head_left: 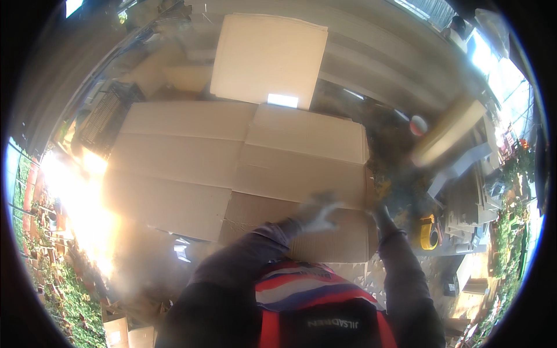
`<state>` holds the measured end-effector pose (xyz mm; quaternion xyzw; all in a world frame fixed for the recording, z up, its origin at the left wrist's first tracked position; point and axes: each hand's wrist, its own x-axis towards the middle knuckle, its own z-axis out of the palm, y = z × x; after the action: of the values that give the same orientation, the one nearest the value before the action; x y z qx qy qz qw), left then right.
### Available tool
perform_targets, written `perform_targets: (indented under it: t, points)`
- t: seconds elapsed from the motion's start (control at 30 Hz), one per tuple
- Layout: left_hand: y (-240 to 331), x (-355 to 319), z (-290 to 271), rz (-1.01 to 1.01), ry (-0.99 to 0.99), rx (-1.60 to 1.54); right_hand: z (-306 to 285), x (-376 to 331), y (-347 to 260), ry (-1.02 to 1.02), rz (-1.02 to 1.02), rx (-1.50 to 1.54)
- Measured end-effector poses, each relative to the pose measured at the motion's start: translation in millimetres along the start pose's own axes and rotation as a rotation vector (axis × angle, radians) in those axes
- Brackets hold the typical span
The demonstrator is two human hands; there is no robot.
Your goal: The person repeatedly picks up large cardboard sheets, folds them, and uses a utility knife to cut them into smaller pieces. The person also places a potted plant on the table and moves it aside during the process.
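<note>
Nearest us: dark sleeves and a red-white-blue vest at the lower edge. Our left hand (318,213) is gloved, blurred, fingers spread wide and flat on the flattened cardboard box (301,168), gripping nothing. Our right hand (380,213) sits at the box's right edge near the corner; we cannot tell whether it's closed on the edge or just against it, too dark and smeared. The box lies just ahead of us, overlapping a second flattened carton (174,168) on its left, with another cardboard sheet (268,55) leaning upright beyond both. Risk as we judge it: one flat palm gives little hold, so the top box could slide off the lower carton; the overlap seam could catch a flap. Right of the box room is tight: yellow tape dispenser (428,232), a long pale roll (447,132), stacked scrap. Left side is washed out by glare, so that edge is hard to read. Plant trays (64,290) fill the lower left.
</note>
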<state>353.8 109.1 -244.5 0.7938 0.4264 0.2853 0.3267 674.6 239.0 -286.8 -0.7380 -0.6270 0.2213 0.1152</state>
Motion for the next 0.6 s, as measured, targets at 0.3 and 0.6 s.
perform_targets:
  t: [0.3,0.6]
  points:
    - [-170.5,-59.2,-42.4,-0.642,0.468,0.725,64.2,56.3,-188.4,0.236,-0.563,-0.221]
    - [-162.7,-51.3,-48.0,-0.730,0.386,0.692,156.3,218.6,-412.4,0.076,-0.509,0.054]
